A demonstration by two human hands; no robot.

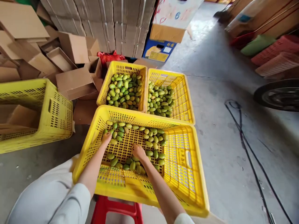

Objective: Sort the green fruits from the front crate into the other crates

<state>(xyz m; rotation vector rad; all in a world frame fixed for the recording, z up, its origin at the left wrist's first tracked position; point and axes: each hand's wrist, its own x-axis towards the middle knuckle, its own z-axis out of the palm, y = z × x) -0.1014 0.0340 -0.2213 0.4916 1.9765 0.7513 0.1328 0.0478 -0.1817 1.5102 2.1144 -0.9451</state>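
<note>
The large yellow crate (pixel 179 161) in front of me holds green and yellowish oval fruits (pixel 132 165), lying in loose groups along its sides on the slatted bottom. My left hand (pixel 106 137) is at the left group, with its fingers closed round a green oval fruit (pixel 111 132); the fingertips are partly hidden. Over the crate's bare middle is my right hand (pixel 138 151), fingers curled together. Whatever it may hold is hidden from view. Close to its right lies another group of fruits (pixel 155 139).
Two yellow crates of similar fruits, left (pixel 144 90) and right (pixel 184 96), stand behind. Cardboard boxes (pixel 74 81) pile up at the left beside another yellow crate (pixel 58 109). A red stool (pixel 121 207) is below the front crate. A black cable (pixel 245 140) lies on the floor.
</note>
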